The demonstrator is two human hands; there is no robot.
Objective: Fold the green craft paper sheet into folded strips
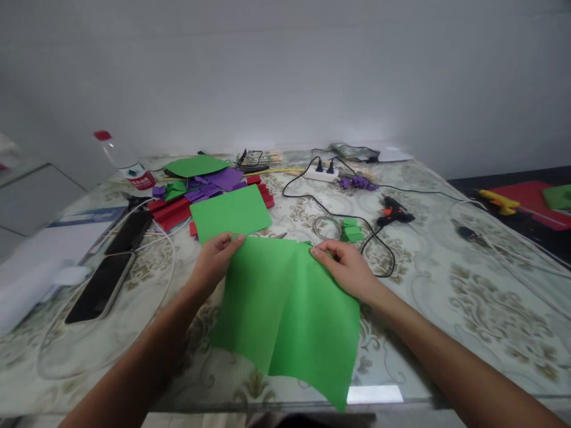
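A green sheet of paper (285, 309) with a crease down its middle hangs between my two hands, near the table's front edge. My left hand (218, 258) pinches its upper left corner. At the upper right, my right hand (343, 264) is closed on the same sheet, thumb on top. Just beyond my left hand lies another green sheet (229, 211), flat and uncreased. A small stack of folded green paper pieces (352, 230) sits past my right hand. Part of what looks like a scissor blade (280, 235) shows behind the held sheet; the rest is hidden.
A glue gun (395, 211) and its looping black cord lie at right, leading to a white power strip (322, 172). Purple and red folded papers (169, 213) pile up at back left. Two phones (100, 288), white cables and a bottle (127, 163) stand left; a yellow tool (498, 201) lies far right.
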